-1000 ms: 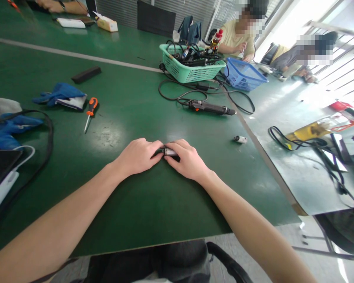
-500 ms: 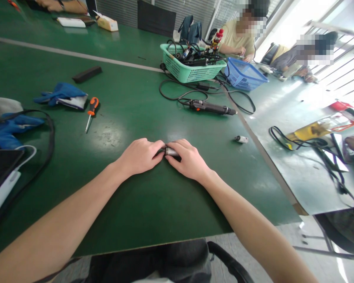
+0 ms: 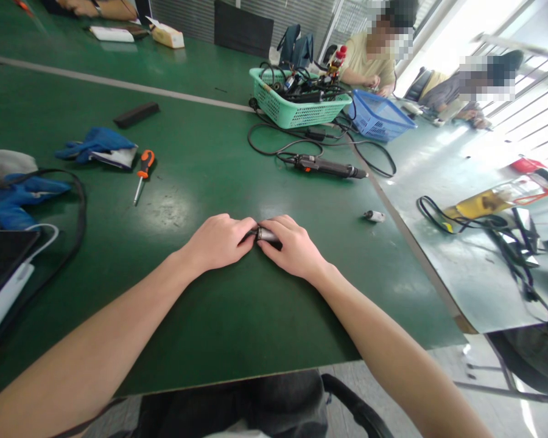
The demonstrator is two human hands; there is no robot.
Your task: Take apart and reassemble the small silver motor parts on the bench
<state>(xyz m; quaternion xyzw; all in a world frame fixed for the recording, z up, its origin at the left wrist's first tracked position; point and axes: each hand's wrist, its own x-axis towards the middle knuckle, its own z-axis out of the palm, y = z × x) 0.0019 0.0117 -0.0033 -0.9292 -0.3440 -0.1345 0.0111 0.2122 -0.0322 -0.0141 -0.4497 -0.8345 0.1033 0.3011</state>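
My left hand (image 3: 217,241) and my right hand (image 3: 295,246) rest on the green table (image 3: 237,316), fingers closed around the two ends of a small dark cylindrical part (image 3: 265,235) with a metal band. Only its middle shows between my fingertips; the rest is hidden under my fingers. A small white and grey part (image 3: 373,215) lies loose on the table to the right of my right hand. An electric screwdriver (image 3: 327,166) with a black cable lies farther back.
An orange-handled screwdriver (image 3: 142,173) and blue gloves (image 3: 95,145) lie at the left, with a black cable loop (image 3: 75,213). A green basket (image 3: 296,100) of tools and a blue basket (image 3: 377,115) stand at the back. Two people sit at the far right.
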